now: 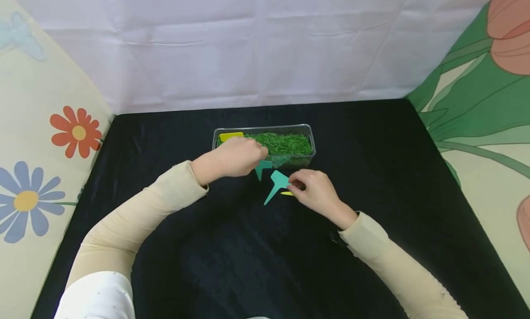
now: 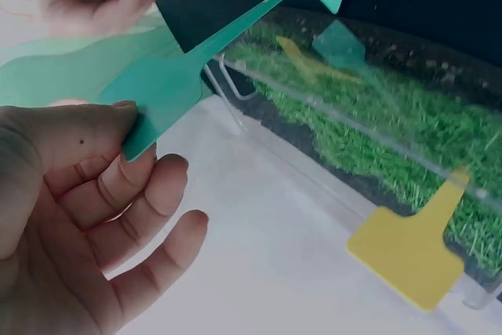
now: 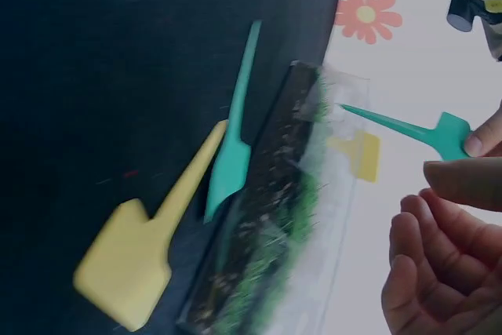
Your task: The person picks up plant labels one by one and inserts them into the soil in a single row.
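Observation:
My left hand is over the front left of a clear planter box of green grass. It pinches a teal plant label by its wide head, between thumb and fingers, with the pointed stem away from the palm. My right hand hovers to the right of the left one, fingers loosely bent, with nothing between them in the right wrist view. Below it on the black cloth lie a second teal plant label and a yellow plant label, mostly hidden by the hand in the head view.
Another yellow plant label stands in the grass at the left end of the planter box. Dark soil shows through its clear wall. Behind the black table hangs a white cloth, with flower-printed panels on both sides.

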